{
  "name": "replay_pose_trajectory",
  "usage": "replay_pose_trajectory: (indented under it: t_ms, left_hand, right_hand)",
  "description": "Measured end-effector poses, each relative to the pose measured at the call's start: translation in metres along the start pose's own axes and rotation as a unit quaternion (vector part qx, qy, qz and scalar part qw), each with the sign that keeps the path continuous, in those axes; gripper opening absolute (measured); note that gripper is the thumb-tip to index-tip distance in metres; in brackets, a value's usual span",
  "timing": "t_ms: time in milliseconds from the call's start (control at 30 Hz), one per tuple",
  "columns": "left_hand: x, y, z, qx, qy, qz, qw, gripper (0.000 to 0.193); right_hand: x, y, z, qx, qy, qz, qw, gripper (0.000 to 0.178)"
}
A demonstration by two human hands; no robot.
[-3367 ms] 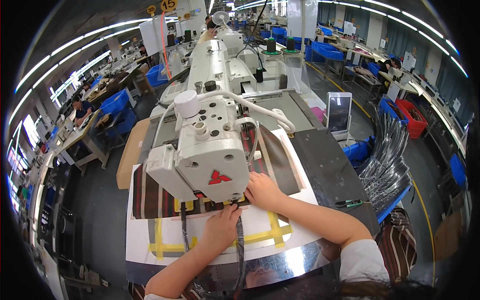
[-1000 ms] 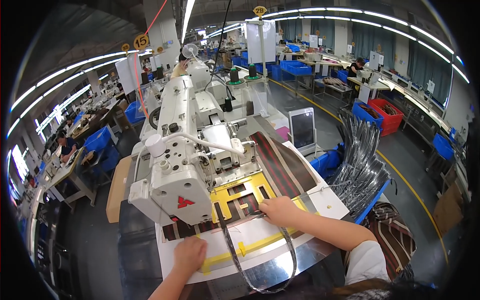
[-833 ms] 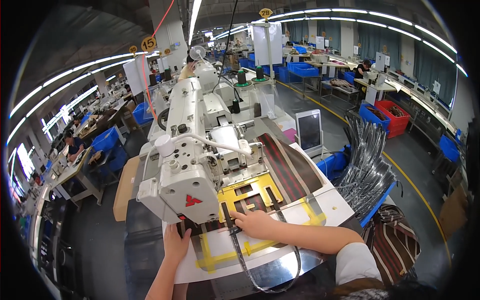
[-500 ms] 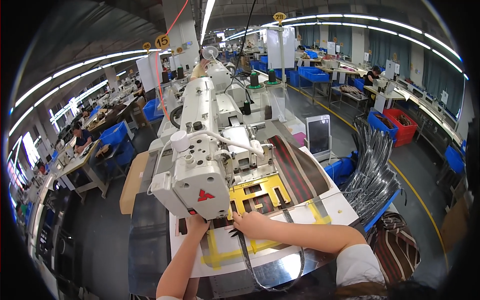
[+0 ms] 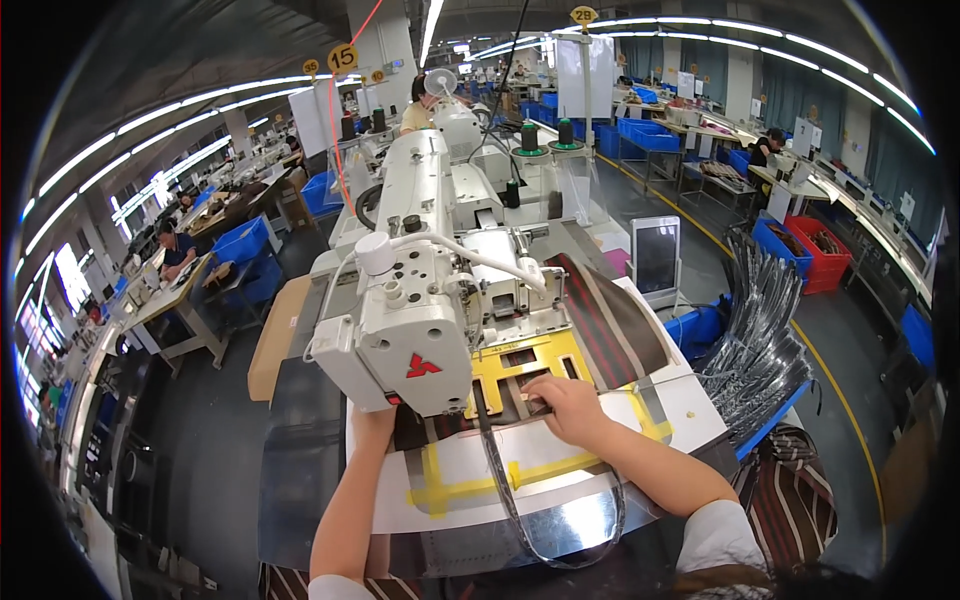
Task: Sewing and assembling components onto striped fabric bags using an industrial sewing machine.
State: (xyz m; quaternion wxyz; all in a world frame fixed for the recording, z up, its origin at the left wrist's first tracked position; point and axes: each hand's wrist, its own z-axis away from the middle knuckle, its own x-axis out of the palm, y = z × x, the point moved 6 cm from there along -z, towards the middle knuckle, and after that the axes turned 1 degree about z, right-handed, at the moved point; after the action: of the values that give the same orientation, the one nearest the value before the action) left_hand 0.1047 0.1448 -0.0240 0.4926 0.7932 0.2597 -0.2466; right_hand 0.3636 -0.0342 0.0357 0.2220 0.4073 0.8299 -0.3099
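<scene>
A white industrial sewing machine (image 5: 412, 320) stands over striped brown fabric (image 5: 610, 325). On the fabric lies a yellow slotted clamp plate (image 5: 545, 352). My right hand (image 5: 575, 412) rests at the plate's right part, fingers bent together at a slot; whatever lies between them is hidden. My left hand (image 5: 372, 428) is beside the machine head's lower left, its fingers hidden behind the head. From the plate's left slot a dark glossy strap (image 5: 497, 480) runs down and loops toward the right over the table edge. A white sheet with yellow tape (image 5: 480, 490) lies under the fabric.
At the right, a bundle of dark straps (image 5: 750, 330) leans by a phone-like screen on a stand (image 5: 656, 258). Striped fabric (image 5: 790, 490) hangs below it. Green-topped thread cones (image 5: 530, 140) stand behind the machine. A cardboard piece (image 5: 280, 335) stands at the left.
My right hand has moved right and up across the yellow plate. The strap's upper end now sits at the left slot. Brown fabric shows along the plate's near side. The view has shifted slightly.
</scene>
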Motion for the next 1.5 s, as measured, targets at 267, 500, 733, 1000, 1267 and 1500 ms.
replay_pose_trajectory:
  t_ms: [267,500,733,1000,1267,1500]
  left_hand:
    - [-0.086,-0.061,0.004,-0.054,-0.074,0.021,0.996,0.057]
    - [-0.113,-0.069,0.054,-0.076,0.011,0.072,0.994,0.051]
    - [-0.269,-0.204,0.086,-0.253,0.153,0.094,0.951,0.045]
    - [-0.364,-0.164,0.178,-0.246,0.300,0.283,0.877,0.044]
    - [-0.385,-0.157,0.191,-0.240,0.333,0.300,0.861,0.042]
    - [-0.416,-0.127,0.208,-0.098,0.376,0.382,0.838,0.037]
  right_hand:
    - [-0.014,0.059,0.022,0.156,0.074,-0.034,0.984,0.016]
    - [0.005,0.025,0.021,0.065,-0.045,-0.007,0.997,0.025]
    - [0.032,0.002,0.024,0.014,-0.151,0.005,0.988,0.027]
    - [0.085,-0.057,0.006,0.022,-0.231,0.035,0.972,0.038]
    - [0.148,-0.077,-0.018,-0.017,-0.269,0.125,0.955,0.035]
    - [0.105,-0.071,0.016,0.040,-0.394,0.102,0.912,0.030]
